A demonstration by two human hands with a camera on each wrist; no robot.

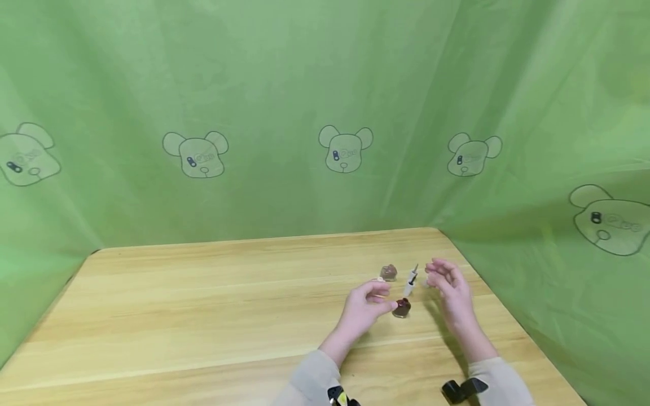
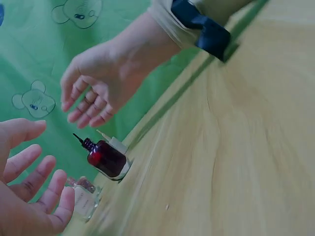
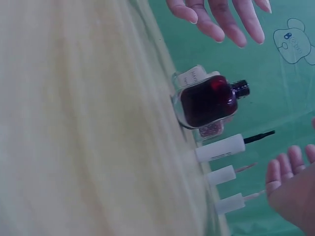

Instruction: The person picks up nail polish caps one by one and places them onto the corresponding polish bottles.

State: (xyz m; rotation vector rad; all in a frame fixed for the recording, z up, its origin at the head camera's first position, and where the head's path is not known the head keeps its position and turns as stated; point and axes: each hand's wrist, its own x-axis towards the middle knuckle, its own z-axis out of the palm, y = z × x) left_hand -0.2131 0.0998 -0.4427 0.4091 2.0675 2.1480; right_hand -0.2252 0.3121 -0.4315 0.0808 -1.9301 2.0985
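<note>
A dark red nail polish bottle (image 1: 402, 308) stands uncapped, its black threaded neck (image 3: 240, 89) bare. Behind it are a glittery pinkish bottle (image 1: 389, 272) and a pale labelled bottle (image 3: 191, 76), partly hidden. Three white caps stand on their tops with brushes pointing up: one with a black brush (image 3: 221, 149), two smaller ones, a middle cap (image 3: 221, 175) and an end cap (image 3: 230, 203). My left hand (image 1: 367, 309) is beside the bottles, fingers loosely bent, holding nothing. On the other side, near the caps, my right hand (image 1: 453, 290) hovers with relaxed fingers and holds nothing.
The wooden table (image 1: 203, 316) has its right edge close to my right arm. Green curtains (image 1: 274, 84) with printed bear heads hang behind and along the sides. Black bands are strapped at both sleeves.
</note>
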